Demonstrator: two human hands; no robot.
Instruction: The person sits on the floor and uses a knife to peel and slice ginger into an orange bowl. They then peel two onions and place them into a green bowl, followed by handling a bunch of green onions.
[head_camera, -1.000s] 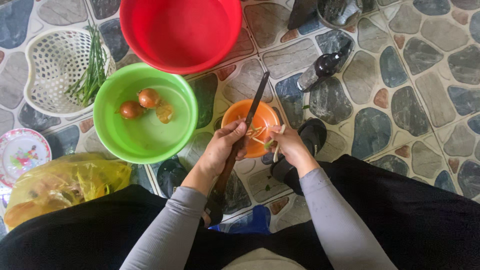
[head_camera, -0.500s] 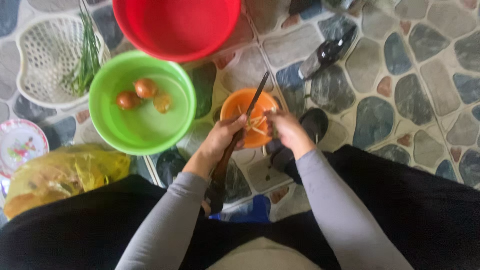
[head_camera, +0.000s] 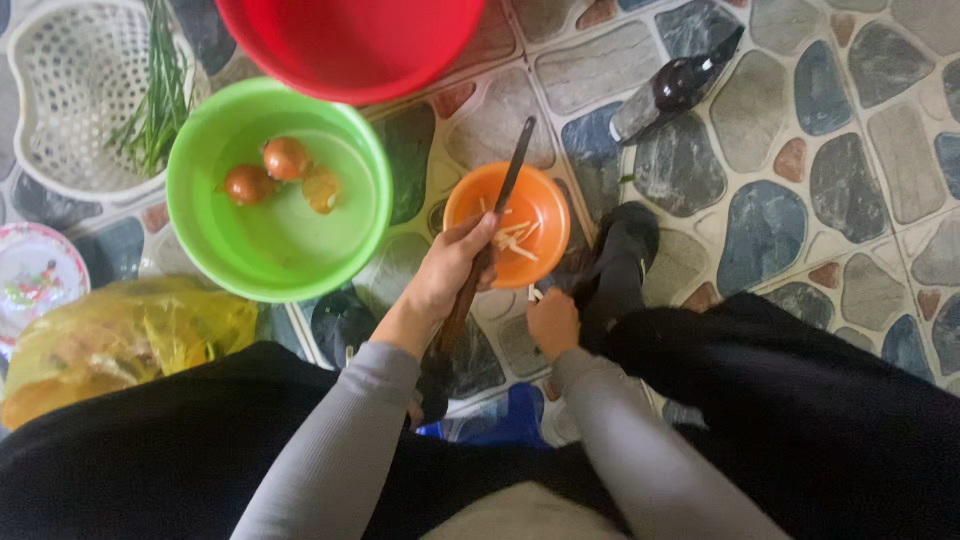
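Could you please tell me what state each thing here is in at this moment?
Left hand: gripping the knife.
Knife: blade slanting over the orange bowl.
Right hand: lowered beside the orange bowl, grip unclear.
Orange bowl: holds pale strips.
Green bowl: holds three round brownish pieces.
Red basin: contents not visible.
White basket: holds green stalks.
Yellow bag: crumpled, full.

Your left hand (head_camera: 450, 270) grips a long dark knife (head_camera: 490, 235), blade slanting up over the small orange bowl (head_camera: 540, 195) of pale strips. Your right hand (head_camera: 553, 322) is closed, low beside that bowl, on the stone floor (head_camera: 790, 130). Green bowl (head_camera: 210, 230) to the left holds three onions (head_camera: 285, 157). Red basin (head_camera: 350, 45) above. White basket (head_camera: 60, 110) holds green stalks (head_camera: 155, 100).
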